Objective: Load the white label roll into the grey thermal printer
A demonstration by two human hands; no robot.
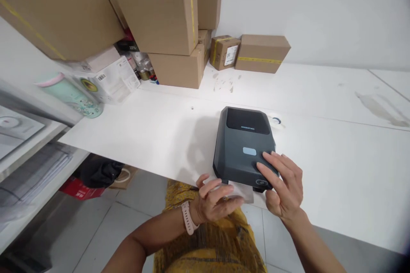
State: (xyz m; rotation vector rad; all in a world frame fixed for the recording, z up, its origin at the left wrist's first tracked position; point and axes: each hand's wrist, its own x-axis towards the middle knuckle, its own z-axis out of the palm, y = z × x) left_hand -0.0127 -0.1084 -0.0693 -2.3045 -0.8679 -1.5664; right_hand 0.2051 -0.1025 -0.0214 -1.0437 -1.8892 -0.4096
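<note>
A dark grey label printer (238,149) stands near the front edge of the white table, with a black window on its lid and a light blue rectangle in the middle. From its front slot a strip of pale label paper (244,192) sticks out. My left hand (216,200), with a pink band on its wrist, is at the slot. Its fingers are apart and overlap the paper's left side; whether they touch it I cannot tell. My right hand (285,183) rests stretched fingers on the lid's right front, close to a small round button (262,182).
Behind the printer's right side lies a small roll of tape (276,120). Cardboard boxes (156,21) are stacked at the back left, with a small taped box (224,52) and a longer box (261,53) along the wall. A mint green tumbler (72,96) leans at the left end.
</note>
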